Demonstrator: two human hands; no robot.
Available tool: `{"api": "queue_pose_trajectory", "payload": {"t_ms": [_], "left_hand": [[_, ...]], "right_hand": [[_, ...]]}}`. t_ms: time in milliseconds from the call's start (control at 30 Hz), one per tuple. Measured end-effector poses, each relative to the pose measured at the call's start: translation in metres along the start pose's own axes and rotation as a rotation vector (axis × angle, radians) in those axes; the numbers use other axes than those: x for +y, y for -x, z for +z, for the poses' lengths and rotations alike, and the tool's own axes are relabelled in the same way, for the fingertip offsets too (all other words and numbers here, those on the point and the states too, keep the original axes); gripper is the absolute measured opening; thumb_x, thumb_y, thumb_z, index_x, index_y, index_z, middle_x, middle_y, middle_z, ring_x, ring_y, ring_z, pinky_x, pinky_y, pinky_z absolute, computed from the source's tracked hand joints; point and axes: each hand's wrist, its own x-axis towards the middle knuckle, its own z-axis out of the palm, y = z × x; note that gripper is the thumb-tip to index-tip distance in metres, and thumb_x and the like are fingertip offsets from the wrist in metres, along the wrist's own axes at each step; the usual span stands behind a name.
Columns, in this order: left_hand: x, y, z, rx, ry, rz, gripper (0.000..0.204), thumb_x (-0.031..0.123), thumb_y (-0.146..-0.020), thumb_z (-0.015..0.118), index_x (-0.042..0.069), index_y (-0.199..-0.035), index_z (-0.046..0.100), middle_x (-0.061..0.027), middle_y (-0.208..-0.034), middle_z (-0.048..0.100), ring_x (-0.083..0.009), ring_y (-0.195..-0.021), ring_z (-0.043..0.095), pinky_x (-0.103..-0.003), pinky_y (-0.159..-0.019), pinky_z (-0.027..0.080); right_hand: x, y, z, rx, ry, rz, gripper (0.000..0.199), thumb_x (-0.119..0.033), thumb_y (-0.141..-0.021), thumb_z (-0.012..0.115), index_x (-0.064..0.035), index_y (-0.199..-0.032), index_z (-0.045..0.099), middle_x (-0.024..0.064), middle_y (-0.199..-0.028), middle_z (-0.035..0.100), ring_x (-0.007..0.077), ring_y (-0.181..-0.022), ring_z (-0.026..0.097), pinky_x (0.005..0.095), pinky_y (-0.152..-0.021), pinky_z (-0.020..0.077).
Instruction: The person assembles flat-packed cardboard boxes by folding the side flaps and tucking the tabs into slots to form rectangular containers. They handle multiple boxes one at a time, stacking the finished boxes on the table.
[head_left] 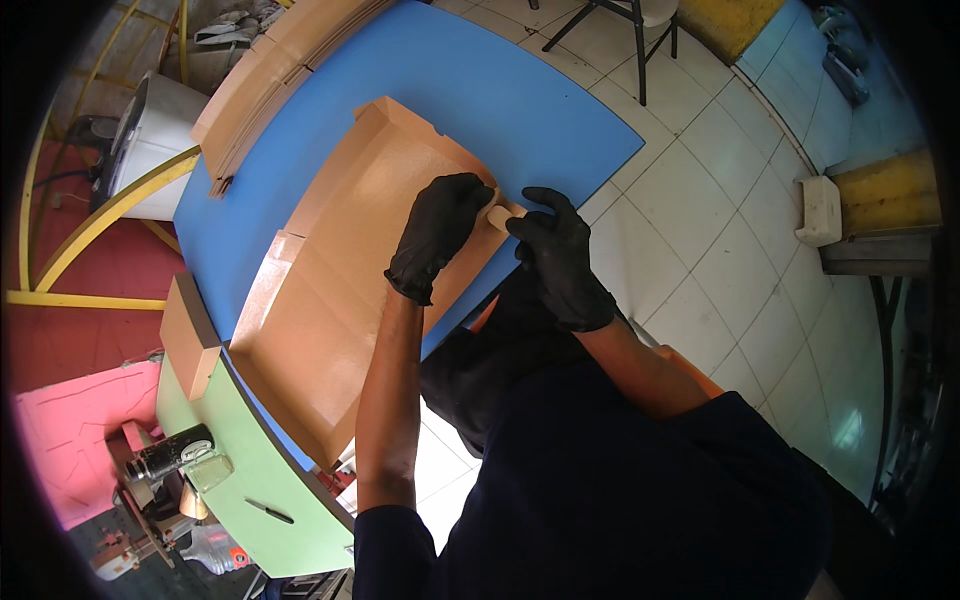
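Note:
A brown cardboard box (pixel 345 240) with a glossy inner face lies partly folded on the blue table (pixel 540 110), some of its side walls raised. My left hand (pixel 438 235), in a black glove, is closed at the box's right corner, its fingers curled over the raised edge. From the right, my right hand (pixel 562 255), also black-gloved, pinches a small cardboard flap (pixel 500 216) at that same corner between thumb and fingers. The flap is bent, and the two hands are close together. Part of the corner is hidden behind my left fingers.
Flat cardboard sheets (pixel 265 85) are stacked along the table's far left edge. A green table (pixel 235 460) at lower left bears a knife (pixel 269 511), a dark cylinder (pixel 170 452) and a closed cardboard box (pixel 188 335). A chair (pixel 640 30) stands on the tiled floor beyond.

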Motion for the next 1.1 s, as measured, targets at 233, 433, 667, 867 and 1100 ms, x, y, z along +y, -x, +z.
{"api": "queue_pose_trajectory", "payload": {"t_ms": [233,433,667,867,1100], "left_hand": [[0.002,0.004,-0.005,-0.035,0.066,0.029,0.030,0.025,-0.096,0.062,-0.005,-0.093,0.069,-0.0176,-0.079,0.065,-0.0296,-0.074,0.063,-0.039,-0.073,0.049],[-0.004,0.001,-0.004,-0.069,0.047,0.008,0.030,0.025,-0.095,0.064,-0.005,-0.092,0.069,-0.0171,-0.079,0.067,-0.0288,-0.075,0.064,-0.039,-0.073,0.050],[-0.005,0.002,-0.004,-0.076,0.204,0.074,0.024,0.019,-0.093,0.065,-0.004,-0.096,0.072,-0.0154,-0.091,0.072,-0.0280,-0.083,0.068,-0.038,-0.081,0.053],[-0.006,0.008,-0.002,-0.146,0.303,-0.021,0.021,0.016,-0.089,0.067,-0.002,-0.096,0.073,-0.0145,-0.090,0.072,-0.0280,-0.084,0.068,-0.038,-0.081,0.053],[-0.006,0.009,0.008,0.043,-0.257,0.301,0.019,0.019,-0.082,0.073,0.001,-0.088,0.073,-0.0145,-0.088,0.073,-0.0370,-0.087,0.070,-0.043,-0.082,0.055]], "right_hand": [[0.000,0.000,0.000,-0.013,-0.070,0.013,0.044,-0.006,-0.087,0.078,-0.0013,-0.128,0.062,0.0042,-0.084,0.067,0.0115,-0.065,0.061,0.0257,-0.057,0.0464],[-0.004,-0.002,0.001,-0.019,-0.019,0.018,0.047,-0.010,-0.087,0.079,-0.0003,-0.129,0.060,0.0063,-0.087,0.069,0.0137,-0.072,0.066,0.0271,-0.063,0.0511],[-0.007,-0.011,0.000,-0.074,0.155,-0.071,0.051,-0.014,-0.088,0.079,0.0029,-0.131,0.058,0.0097,-0.090,0.072,0.0165,-0.078,0.070,0.0298,-0.072,0.0567],[-0.028,-0.022,-0.009,-0.252,0.346,-0.045,0.054,-0.020,-0.092,0.079,0.0020,-0.136,0.056,0.0126,-0.089,0.073,0.0167,-0.078,0.072,0.0308,-0.068,0.0580],[-0.069,-0.041,-0.034,-0.223,0.630,-0.121,0.060,-0.027,-0.093,0.079,0.0035,-0.139,0.055,0.0150,-0.090,0.073,0.0186,-0.073,0.071,0.0314,-0.067,0.0560]]}}
